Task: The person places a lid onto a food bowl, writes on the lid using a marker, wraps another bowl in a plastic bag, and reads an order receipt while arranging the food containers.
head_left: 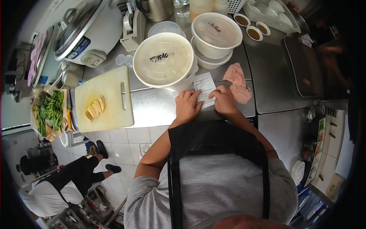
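A printed paper slip (204, 87) lies on the steel counter between my hands. My left hand (188, 104) rests at its left edge, fingers spread, with the fingertips near the paper. At the slip's right edge is my right hand (224, 100), its fingers curled and pressed together; what they pinch, if anything, is too small to tell. Just behind stands a large lidded tub (164, 61) with handwriting on its lid. Another lidded tub (216, 34) sits stacked on a container to its right. A pink cloth (237, 82) lies crumpled right of the slip.
Sliced pale food (96, 108) sits on a cutting board (121, 76) at left, beside leafy greens (53, 110) and a rice cooker (85, 34). Small sauce cups (254, 33) stand back right. Another person (65, 183) is at lower left.
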`<state>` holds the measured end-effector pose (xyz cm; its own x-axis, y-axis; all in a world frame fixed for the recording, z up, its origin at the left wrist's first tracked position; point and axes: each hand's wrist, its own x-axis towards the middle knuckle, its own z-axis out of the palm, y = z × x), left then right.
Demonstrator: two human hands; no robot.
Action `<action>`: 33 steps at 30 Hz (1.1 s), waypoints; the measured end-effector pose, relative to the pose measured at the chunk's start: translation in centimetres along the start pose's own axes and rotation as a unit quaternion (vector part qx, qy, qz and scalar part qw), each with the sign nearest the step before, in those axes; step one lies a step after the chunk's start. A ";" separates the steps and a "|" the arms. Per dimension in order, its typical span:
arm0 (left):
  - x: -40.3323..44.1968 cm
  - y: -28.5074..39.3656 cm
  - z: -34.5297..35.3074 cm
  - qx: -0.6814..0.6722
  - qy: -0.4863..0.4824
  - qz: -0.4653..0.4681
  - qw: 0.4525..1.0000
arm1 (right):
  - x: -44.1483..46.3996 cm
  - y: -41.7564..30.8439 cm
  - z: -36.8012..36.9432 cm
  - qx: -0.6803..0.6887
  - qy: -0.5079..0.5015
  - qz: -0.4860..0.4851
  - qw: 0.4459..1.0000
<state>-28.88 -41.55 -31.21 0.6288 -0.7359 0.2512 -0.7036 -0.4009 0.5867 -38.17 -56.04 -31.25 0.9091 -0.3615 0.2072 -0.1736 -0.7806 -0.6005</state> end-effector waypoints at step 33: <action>0.0 -0.1 0.0 -0.003 -0.005 -0.005 1.000 | 0.1 -1.1 -1.9 -0.184 -0.014 0.010 0.983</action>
<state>-28.79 -41.55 -31.27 0.6316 -0.7380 0.2374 -0.6960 -0.4049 0.5930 -38.65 -56.20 -29.10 0.9130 -0.3693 0.1734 -0.3131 -0.9067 -0.2824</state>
